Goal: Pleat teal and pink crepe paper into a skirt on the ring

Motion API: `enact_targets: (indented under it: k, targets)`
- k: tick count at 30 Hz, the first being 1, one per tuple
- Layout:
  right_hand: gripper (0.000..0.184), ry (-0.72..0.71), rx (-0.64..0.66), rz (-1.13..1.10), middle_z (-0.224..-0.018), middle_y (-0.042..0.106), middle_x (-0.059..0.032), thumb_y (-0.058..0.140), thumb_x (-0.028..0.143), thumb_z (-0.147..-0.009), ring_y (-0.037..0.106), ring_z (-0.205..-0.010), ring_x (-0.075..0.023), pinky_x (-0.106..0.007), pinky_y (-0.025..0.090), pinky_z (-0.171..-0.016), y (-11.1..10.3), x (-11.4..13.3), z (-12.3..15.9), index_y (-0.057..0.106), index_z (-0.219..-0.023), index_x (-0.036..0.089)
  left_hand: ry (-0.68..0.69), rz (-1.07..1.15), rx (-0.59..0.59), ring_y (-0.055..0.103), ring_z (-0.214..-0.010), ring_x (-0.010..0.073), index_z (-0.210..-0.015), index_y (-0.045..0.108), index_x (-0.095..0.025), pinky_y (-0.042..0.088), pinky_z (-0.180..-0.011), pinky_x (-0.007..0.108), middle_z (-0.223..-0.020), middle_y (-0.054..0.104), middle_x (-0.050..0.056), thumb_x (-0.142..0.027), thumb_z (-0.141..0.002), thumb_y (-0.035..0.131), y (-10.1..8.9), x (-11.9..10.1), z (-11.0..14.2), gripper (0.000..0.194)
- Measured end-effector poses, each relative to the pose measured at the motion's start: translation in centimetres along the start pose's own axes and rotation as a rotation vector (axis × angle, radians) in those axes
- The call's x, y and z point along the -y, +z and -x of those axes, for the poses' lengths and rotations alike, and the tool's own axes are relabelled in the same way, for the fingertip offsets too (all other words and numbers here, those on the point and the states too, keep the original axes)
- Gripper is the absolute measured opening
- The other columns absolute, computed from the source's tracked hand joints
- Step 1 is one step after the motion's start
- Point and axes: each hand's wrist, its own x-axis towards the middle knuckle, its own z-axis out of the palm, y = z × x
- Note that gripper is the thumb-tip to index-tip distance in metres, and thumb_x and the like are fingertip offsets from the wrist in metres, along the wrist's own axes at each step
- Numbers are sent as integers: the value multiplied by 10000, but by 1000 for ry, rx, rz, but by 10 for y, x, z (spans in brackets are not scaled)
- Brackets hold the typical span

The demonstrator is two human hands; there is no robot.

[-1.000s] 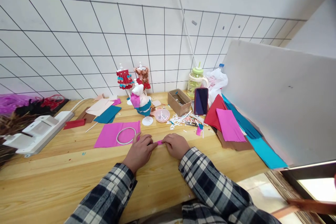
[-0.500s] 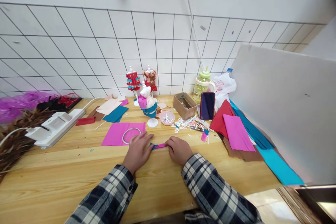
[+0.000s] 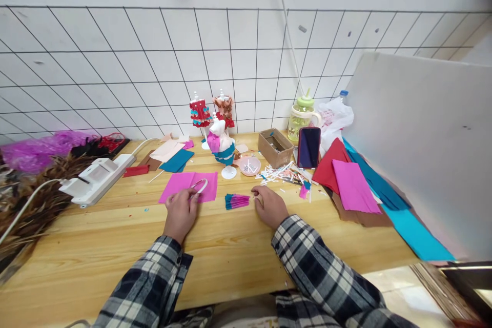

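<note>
My left hand (image 3: 182, 213) is closed on a thin white ring (image 3: 202, 186) that looks like a narrow roll of tape. The ring tilts up over a pink sheet of crepe paper (image 3: 209, 192). To the right of that sheet lies a small pleated strip of blue and pink paper (image 3: 237, 201), its folds fanned out on the table. My right hand (image 3: 271, 207) rests just right of the strip, apart from it, with fingers curled and pressed together; whatever they may hold is too small to make out.
Behind stand small dress forms (image 3: 223, 152) in coloured paper, a pink dish (image 3: 249, 172), a cardboard box (image 3: 275, 154), white scraps (image 3: 277, 173) and a phone (image 3: 308, 147). A power strip (image 3: 100, 178) lies left; coloured paper sheets (image 3: 354, 184) lie right.
My left hand has let go of the paper strip, moved left and taken hold of the white ring. The strip, partly covered before, now lies fanned out. My right hand has drawn slightly away from it.
</note>
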Motion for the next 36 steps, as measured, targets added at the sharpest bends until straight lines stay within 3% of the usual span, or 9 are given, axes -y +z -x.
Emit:
enact_targets:
  k: [5, 8, 11, 15, 20, 28, 36]
  targets:
    - [282, -98, -139, -26, -1087, 648, -91, 502, 160, -845, 563, -1034, -238, -404, 452, -942, 0, 10, 1, 573, -1117, 183, -73, 357, -115, 638, -889, 229, -980, 514, -198, 450, -850, 389, -914, 690, 68, -388, -945, 413, 0, -30, 13, 218]
    - [285, -137, -210, -145, -1060, 663, -80, 502, 236, -890, 587, -978, -215, -379, 479, -894, 3, 29, 7, 556, -1166, 192, -97, 587, -65, 653, -893, 196, -1003, 487, -208, 486, -834, 344, -922, 682, 45, -377, -959, 411, 5, -63, 30, 190]
    - [422, -181, -214, -254, -1116, 677, -69, 509, 290, -907, 597, -1000, -204, -370, 478, -916, 7, 49, 14, 458, -1315, 192, -32, 655, 20, 650, -947, 205, -1020, 491, -207, 487, -875, 362, -948, 685, 57, -360, -959, 424, 14, -82, 43, 178]
    - [378, -196, -230, -322, -1149, 666, -69, 564, 334, -885, 581, -1086, -209, -363, 463, -967, 12, 62, 16, 535, -1242, 214, 99, 537, 122, 638, -965, 229, -1021, 547, -204, 487, -874, 387, -1000, 683, 94, -342, -955, 422, 19, -84, 45, 197]
    - [273, -120, -198, -356, -1093, 681, -61, 617, 293, -858, 605, -1027, -193, -335, 491, -920, 15, 56, 13, 622, -1124, 229, 318, 425, 248, 624, -953, 227, -1028, 606, -198, 497, -843, 366, -1014, 687, 104, -299, -958, 390, 15, -83, 39, 248]
    - [192, -175, -131, -288, -945, 707, -27, 677, 322, -834, 593, -935, -185, -319, 467, -872, 9, 47, 11, 654, -999, 225, 388, 342, 268, 633, -906, 212, -1112, 583, -182, 504, -807, 338, -996, 688, 105, -276, -959, 400, 16, -76, 39, 257]
    - [86, -231, -43, -256, -902, 688, -12, 628, 303, -870, 587, -912, -172, -310, 443, -874, 12, 44, 12, 622, -878, 217, 358, 286, 310, 643, -844, 213, -1042, 582, -195, 502, -749, 332, -937, 696, 86, -314, -956, 382, 11, -80, 41, 248]
